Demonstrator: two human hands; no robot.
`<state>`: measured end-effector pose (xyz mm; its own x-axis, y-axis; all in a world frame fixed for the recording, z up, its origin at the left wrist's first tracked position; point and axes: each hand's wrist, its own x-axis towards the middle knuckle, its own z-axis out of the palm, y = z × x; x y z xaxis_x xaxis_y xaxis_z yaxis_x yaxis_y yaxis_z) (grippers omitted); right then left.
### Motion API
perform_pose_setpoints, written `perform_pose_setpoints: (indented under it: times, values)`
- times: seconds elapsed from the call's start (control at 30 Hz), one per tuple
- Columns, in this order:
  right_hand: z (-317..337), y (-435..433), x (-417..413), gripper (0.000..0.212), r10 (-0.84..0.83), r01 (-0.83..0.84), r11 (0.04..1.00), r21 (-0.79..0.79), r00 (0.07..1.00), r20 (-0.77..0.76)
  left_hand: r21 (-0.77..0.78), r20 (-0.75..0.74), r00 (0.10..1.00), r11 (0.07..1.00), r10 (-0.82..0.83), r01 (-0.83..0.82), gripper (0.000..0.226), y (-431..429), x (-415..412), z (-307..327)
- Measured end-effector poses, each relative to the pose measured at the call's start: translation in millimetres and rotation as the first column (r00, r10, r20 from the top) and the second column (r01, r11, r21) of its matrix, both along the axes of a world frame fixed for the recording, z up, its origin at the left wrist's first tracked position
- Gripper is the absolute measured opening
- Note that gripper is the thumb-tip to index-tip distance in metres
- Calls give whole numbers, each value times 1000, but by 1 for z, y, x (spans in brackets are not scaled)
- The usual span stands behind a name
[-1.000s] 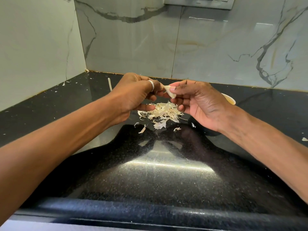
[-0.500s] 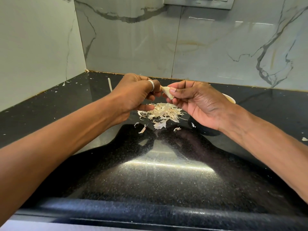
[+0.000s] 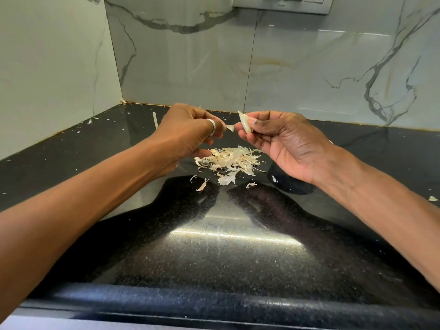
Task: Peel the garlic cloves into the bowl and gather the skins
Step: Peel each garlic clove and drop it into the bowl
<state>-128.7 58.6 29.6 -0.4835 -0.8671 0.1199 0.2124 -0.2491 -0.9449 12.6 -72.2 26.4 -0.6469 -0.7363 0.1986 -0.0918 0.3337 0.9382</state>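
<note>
My right hand pinches a pale garlic clove between thumb and fingers, above the counter. My left hand, with a silver ring on one finger, pinches a thin strip of skin that still runs to the clove. Below both hands lies a loose pile of papery garlic skins on the black counter. The dark bowl sits under my right wrist, mostly hidden; a sliver of its pale rim shows behind the hand.
The black speckled counter runs from the front edge back to marble wall tiles. Stray skin bits lie near the pile, another scrap at the far right, and a pale strip at the back left.
My hands have drawn apart a little; the left now pulls a strip of skin away from the clove, which the right hand has lifted slightly.
</note>
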Motion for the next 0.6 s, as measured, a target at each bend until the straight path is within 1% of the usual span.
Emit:
perform_pose_setpoints:
  times: [0.07,0.17,0.23,0.3,0.37,0.47,0.6]
  values:
    - [0,0,-1,35,-16,16,1000,-9,1000,15,-12,1,1000,1000,9,-9,9,0,0,0]
    - [0,1,-2,31,-36,37,999,-13,999,23,-38,-5,1000,999,23,-23,9,-1,-1,-1]
    - [0,0,-3,28,-42,42,999,-9,999,24,-59,-21,999,998,36,-38,16,-2,-1,-2]
    - [-1,0,-3,28,-41,41,999,1,999,21,-93,-27,998,994,52,-55,17,-4,-2,-4]
    - [-1,0,-2,28,-41,41,999,13,999,14,-175,-27,997,982,69,-73,13,-5,-2,-5]
    - [-2,-1,-2,28,-34,33,999,23,999,7,-353,-41,997,932,72,-82,9,-4,-1,-7]
    - [-2,-1,-3,28,-8,8,999,31,1000,-19,-460,-56,998,888,-13,-14,5,3,-1,-8]
